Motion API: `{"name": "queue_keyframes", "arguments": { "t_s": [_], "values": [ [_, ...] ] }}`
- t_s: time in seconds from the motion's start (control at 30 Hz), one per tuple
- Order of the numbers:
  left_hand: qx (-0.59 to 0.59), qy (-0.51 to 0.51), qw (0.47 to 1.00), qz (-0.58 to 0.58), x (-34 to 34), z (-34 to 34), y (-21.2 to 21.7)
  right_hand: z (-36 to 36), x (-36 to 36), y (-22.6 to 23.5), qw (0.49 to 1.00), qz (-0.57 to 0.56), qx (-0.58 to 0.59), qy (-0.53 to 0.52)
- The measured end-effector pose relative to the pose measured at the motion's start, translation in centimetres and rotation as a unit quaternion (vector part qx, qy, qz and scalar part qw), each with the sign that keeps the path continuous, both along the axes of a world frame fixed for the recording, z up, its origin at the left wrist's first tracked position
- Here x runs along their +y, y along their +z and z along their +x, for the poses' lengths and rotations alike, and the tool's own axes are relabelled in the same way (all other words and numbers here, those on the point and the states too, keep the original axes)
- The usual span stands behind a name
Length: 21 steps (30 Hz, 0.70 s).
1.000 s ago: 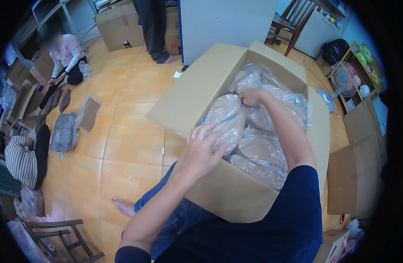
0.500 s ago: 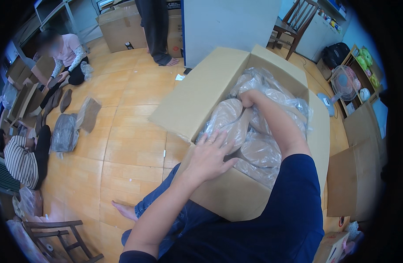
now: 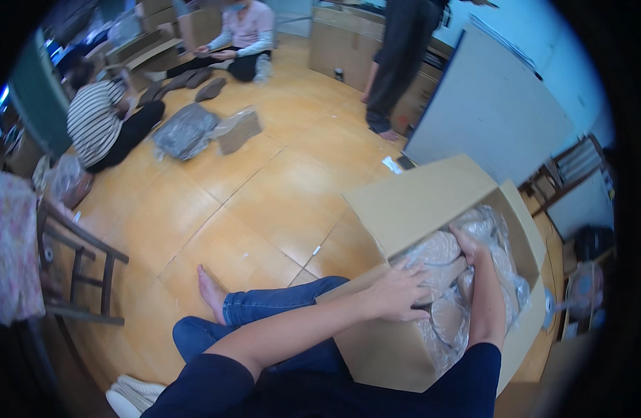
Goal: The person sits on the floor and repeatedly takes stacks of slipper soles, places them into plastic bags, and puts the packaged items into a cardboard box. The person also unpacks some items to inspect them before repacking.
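A large open cardboard box (image 3: pixel 432 191) stands at my right, its flaps folded outward. Inside lie several packs of tan, rounded, sole-shaped pieces (image 3: pixel 449 317) in clear plastic. My left hand (image 3: pixel 400 292) rests open over the box's near left side, fingers spread across the packs' edge. Deeper in the box, my right hand (image 3: pixel 470 247) lies against the plastic-wrapped packs, thumb apart from the fingers. Its fingertips are partly hidden among the packs. I see nothing lifted in either hand.
Two people sit on the floor at the far left beside brown sole-shaped pieces (image 3: pixel 212 89) and a wrapped grey bundle (image 3: pixel 186 131). Another person stands behind the box near a white panel (image 3: pixel 491 104). A wooden stool (image 3: pixel 90 272) is at left, a chair (image 3: pixel 571 167) far right.
The view has swung left, so the box now sits farther right. My right hand has loosened from a closed shape to spread fingers. My left hand stays over the box's near left side.
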<state>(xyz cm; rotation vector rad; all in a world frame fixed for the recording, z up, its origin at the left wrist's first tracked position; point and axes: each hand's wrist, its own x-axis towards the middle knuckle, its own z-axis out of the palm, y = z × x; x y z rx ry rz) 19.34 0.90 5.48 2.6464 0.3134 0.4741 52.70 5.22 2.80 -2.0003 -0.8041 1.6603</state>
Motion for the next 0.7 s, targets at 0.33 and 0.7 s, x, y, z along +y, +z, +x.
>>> {"name": "queue_keyframes", "arguments": {
  "t_s": [0.33, 0.7],
  "values": [
    [-0.291, 0.125, 0.936, -0.152, 1.4, -7.5, -5.9, -3.0, -0.3, 4.1, 0.725, 0.387, -0.569, 0.013],
    [0.046, 0.539, 0.822, -0.177, 0.6, -30.2, -26.4, -29.6, 12.1, 9.4, 0.714, 0.521, -0.351, 0.309]
  ]
}}
